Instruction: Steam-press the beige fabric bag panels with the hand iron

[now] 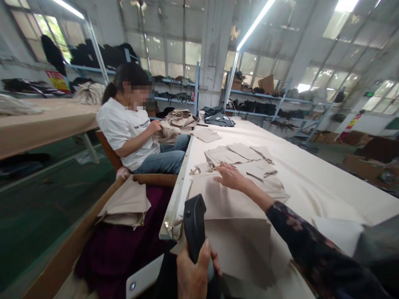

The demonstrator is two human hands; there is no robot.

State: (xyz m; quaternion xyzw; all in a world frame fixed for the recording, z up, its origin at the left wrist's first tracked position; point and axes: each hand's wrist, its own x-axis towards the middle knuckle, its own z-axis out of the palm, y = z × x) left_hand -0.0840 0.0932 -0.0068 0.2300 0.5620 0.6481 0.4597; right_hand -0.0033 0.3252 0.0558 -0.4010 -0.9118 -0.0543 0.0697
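My left hand (pixel 193 272) is wrapped round a black handheld device (pixel 195 224) with a curved head, held upright at the table's near edge. Its exact kind is unclear. My right hand (pixel 231 176) reaches out over the beige fabric pieces (pixel 237 199), thumb apart from the fingers. Close to its fingertips is a small shiny metal thing (pixel 212 167), too small to name. Another small metal piece (pixel 195 170) lies just left of it. Beyond the hand are overlapping cut fabric panels (pixel 243 150), and a dark flat strip (pixel 254 177) rests on fabric beside my wrist.
A seated person (pixel 124 124) handles beige cloth left of the long table (pixel 311 174). Below them, a cardboard box (pixel 59 249) holds purple cloth (pixel 124 249) and folded beige fabric (pixel 126 203). A white phone-like object (pixel 145 277) is near my left hand. Dark garments (pixel 220 118) lie farther back.
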